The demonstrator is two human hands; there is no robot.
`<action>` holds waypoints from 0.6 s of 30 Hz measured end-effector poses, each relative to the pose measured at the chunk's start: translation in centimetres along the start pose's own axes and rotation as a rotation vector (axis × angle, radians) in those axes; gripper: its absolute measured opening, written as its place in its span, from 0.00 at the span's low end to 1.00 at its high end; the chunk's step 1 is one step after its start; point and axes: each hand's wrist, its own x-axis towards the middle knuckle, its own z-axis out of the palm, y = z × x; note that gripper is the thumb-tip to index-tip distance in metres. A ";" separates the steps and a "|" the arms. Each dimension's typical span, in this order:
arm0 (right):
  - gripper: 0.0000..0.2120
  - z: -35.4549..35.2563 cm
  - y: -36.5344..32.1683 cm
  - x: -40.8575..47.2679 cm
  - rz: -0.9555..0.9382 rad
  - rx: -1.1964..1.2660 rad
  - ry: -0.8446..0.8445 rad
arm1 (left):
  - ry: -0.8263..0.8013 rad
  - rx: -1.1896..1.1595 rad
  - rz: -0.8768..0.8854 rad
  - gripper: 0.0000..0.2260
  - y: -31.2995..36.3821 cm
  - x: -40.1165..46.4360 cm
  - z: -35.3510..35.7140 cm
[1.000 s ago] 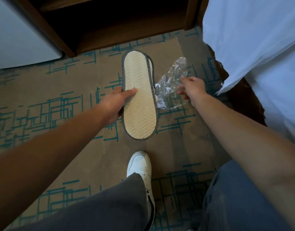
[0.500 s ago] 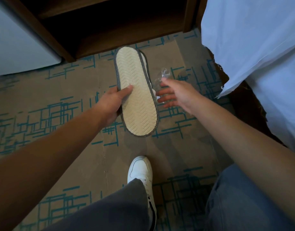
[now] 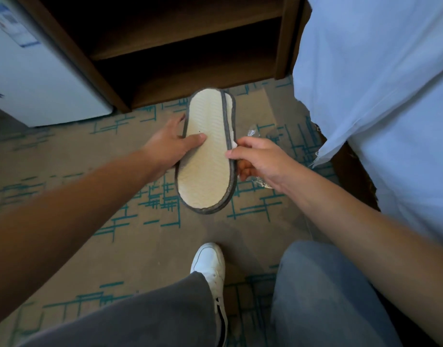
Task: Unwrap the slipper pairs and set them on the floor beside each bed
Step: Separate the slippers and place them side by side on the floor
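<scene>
Two trouser legs and white sneaker (image 3: 210, 265) nearest, on brown carpet with teal line pattern (image 3: 140, 246). Above carpet, stacked pair of cream-soled slippers with grey trim (image 3: 206, 156) held sole-up. Left hand (image 3: 168, 146) clasps left edge, thumb on sole. Right hand (image 3: 259, 160) pinches right edge, crumpled clear plastic wrapper (image 3: 261, 182) beneath palm. Beyond: dark wooden shelf unit (image 3: 180, 46); white bed sheet (image 3: 378, 83) at right.

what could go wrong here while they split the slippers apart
1. The clear wrapper is bunched in the right hand while its fingers pinch the slipper pair; it may slip down onto the carpet.
2. The left hand grips only one edge, so the pair, soles up, may slip out and land upside down.
</scene>
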 end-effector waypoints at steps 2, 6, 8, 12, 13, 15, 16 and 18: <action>0.14 0.6 -0.7 -0.6 -0.038 -0.032 0.035 | 0.094 0.205 0.093 0.36 0.3 -1.3 0.1; 0.11 2.0 -1.3 -1.6 -0.142 0.000 0.083 | -0.031 0.344 0.161 0.40 0.4 -3.9 -0.6; 0.11 3.3 -1.3 -2.1 -0.172 0.027 0.061 | -0.020 0.342 0.170 0.44 0.2 -5.5 -1.5; 0.09 6.0 -0.9 -3.2 -0.166 0.229 -0.060 | 0.049 0.308 0.151 0.52 -0.6 -8.3 -2.9; 0.09 6.5 -0.8 -3.3 -0.147 0.293 -0.102 | 0.049 0.273 0.141 0.52 -1.0 -8.7 -3.0; 0.10 7.3 -0.8 -3.8 -0.106 0.378 -0.146 | 0.023 0.207 0.121 0.52 -1.6 -9.4 -3.1; 0.12 7.6 -0.8 -4.1 -0.089 0.396 -0.147 | 0.001 0.184 0.117 0.51 -1.7 -9.5 -3.1; 0.14 7.6 -0.8 -4.4 -0.072 0.414 -0.134 | -0.048 0.130 0.114 0.51 -1.7 -9.5 -3.0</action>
